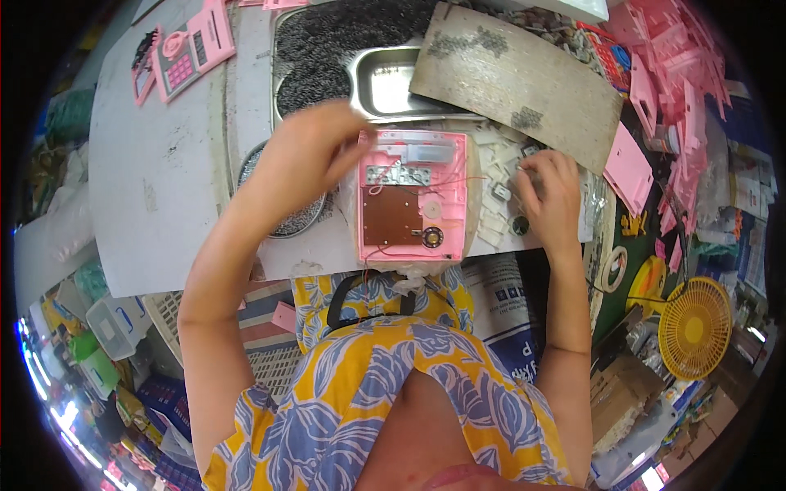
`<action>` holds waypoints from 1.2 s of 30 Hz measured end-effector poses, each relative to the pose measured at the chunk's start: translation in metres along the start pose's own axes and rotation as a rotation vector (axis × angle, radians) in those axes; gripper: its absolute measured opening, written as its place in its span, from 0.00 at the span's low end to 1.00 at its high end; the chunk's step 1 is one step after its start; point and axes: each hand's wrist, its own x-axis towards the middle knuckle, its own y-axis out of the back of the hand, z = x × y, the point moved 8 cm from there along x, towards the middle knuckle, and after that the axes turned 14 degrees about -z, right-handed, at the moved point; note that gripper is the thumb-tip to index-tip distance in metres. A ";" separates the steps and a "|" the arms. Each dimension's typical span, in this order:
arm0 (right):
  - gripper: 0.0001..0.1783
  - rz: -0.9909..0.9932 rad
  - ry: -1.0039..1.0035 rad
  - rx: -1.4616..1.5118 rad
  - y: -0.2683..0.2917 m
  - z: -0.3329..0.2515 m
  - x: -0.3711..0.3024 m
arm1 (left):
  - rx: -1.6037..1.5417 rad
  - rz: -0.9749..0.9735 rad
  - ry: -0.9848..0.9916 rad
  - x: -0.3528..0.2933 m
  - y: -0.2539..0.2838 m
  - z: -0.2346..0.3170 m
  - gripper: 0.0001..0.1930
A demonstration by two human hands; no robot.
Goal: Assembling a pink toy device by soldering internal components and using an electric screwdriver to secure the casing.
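Observation:
A pink plastic casing lies open-side up on the table in front of me. Inside it sit a brown board, a metal plate, a round black-and-gold part, a translucent strip and thin loose wires. My left hand hovers at the casing's upper left corner, its fingers blurred by motion; whether it holds anything is unclear. To the right of the casing, my right hand reaches over a pile of small white plastic parts, thumb and forefinger apart.
Behind the casing, a steel tray stands beside heaps of small dark pieces. A worn flat board leans across at right. A round bowl holds small metal pieces under my left forearm. Pink panels and a yellow fan are at right.

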 end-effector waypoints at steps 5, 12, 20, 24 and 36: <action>0.04 0.081 -0.139 0.463 0.006 0.013 -0.015 | 0.613 -0.061 0.258 0.092 -0.011 -0.049 0.07; 0.07 0.141 -0.195 0.928 -0.002 0.035 -0.035 | 0.605 -0.013 0.146 0.099 -0.019 -0.045 0.08; 0.10 -0.028 0.001 0.815 0.008 -0.042 0.048 | 0.106 0.204 -0.024 0.041 0.011 -0.002 0.08; 0.11 -0.258 0.022 1.092 -0.030 -0.078 0.111 | 0.054 0.265 -0.080 0.020 0.013 0.018 0.08; 0.16 -0.115 0.261 0.379 -0.018 -0.103 0.135 | -1.004 0.315 0.166 -0.014 -0.004 -0.040 0.09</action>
